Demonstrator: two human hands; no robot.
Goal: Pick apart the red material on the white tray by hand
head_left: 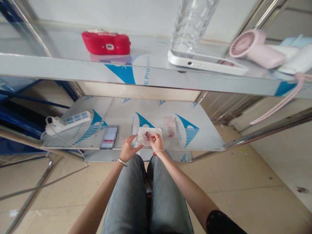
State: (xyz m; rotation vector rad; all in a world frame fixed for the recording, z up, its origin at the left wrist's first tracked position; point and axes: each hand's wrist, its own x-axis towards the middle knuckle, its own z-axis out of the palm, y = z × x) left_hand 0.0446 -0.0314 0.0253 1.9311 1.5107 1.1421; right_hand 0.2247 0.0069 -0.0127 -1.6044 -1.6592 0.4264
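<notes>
On the lower shelf a white tray (159, 130) lies in front of me, with a clear plastic bag (140, 140) on its left part. Small dark red pieces, bead-like, form a pile (147, 135) on the tray by the bag. My right hand (157, 144) is at the right of the pile, fingertips pinched together; whatever is between them is too small to make out. My left hand (128, 149) is at the bag's left edge, thumb and fingers spread apart, with its fingertips close to or touching the plastic.
A phone (109, 137) and a white power strip (75, 121) lie left on the film-covered shelf (207, 130). Another small bag (170, 131) with red contents lies right. The upper shelf holds a red case (106, 43), a bottle (192, 26), a white-cased phone (207, 63) and a pink fan (255, 48).
</notes>
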